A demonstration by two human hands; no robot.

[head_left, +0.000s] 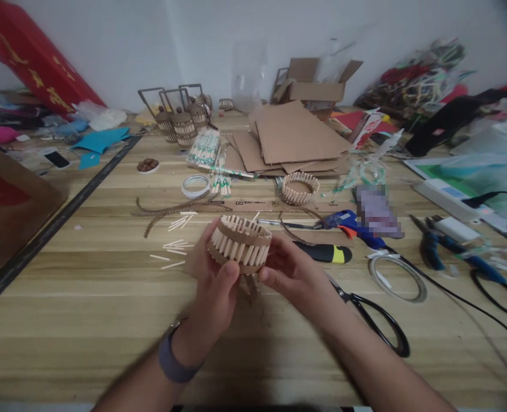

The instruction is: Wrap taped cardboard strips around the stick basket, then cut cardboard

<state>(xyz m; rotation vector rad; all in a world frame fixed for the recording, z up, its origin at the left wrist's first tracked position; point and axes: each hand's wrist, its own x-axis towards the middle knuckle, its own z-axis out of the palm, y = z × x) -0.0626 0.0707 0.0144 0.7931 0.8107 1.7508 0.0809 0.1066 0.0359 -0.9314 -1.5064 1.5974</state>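
Bare forearms (382, 357) reach in over the pale wood-grain worktop (86, 343), a grey-purple wrist strap (177, 361) on the left one. Left hand (216, 290) and right hand (300, 273) close together from opposite sides on a round basket-like ring of pale wooden sticks and brown bands (240, 246), held up between them, tilted, both thumbs at its lower edge. Even, light pressure all round would likely suit it best: squeezing one side could skew the sticks or oval the ring. Brown strips (250, 288) show below it; whether they are attached, I cannot tell. Loose pale sticks (177, 246) lie left of the hands, black-handled scissors (401, 345) beside the right forearm. Beyond the hands sit a blue glue gun (343, 220) and a second stick ring (297, 197).
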